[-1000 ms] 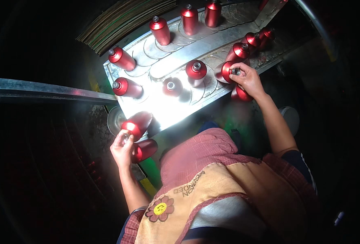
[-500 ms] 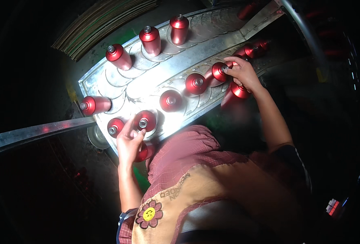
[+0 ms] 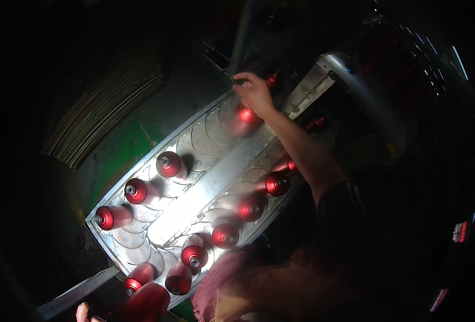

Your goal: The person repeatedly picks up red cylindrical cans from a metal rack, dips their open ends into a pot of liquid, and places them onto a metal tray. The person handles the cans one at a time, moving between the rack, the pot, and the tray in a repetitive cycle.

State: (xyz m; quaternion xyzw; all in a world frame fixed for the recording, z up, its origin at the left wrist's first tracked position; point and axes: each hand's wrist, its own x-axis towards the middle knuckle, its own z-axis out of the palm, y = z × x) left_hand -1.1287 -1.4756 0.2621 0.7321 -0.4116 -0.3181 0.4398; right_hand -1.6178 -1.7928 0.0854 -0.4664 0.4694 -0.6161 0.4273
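My right hand (image 3: 254, 95) is stretched over the far side of a metal conveyor (image 3: 216, 161). Its thumb and index finger curve apart. Against its little-finger side hangs a slightly blurred red bottle (image 3: 245, 117), the neck hidden in my lower fingers. Only some fingertips of my left hand (image 3: 83, 313) show at the bottom edge. Close by, a large tilted red bottle (image 3: 147, 303) appears raised in its grip, though the contact is out of sight. Several shiny red bottles with narrow open necks stand on the conveyor, such as one on the far row (image 3: 169, 163) and one on the near row (image 3: 225, 235).
Stacked flat sheets (image 3: 108, 107) lie beyond the conveyor on the left. A metal bar (image 3: 82, 292) meets its left end. Metal framing (image 3: 312, 88) stands at its right end. Another red bottle (image 3: 272, 79) is just beyond my right hand.
My right hand has moved from the near row across to the far row. My left hand has left the bottles at the near left and dropped toward the bottom edge. The view has shifted.
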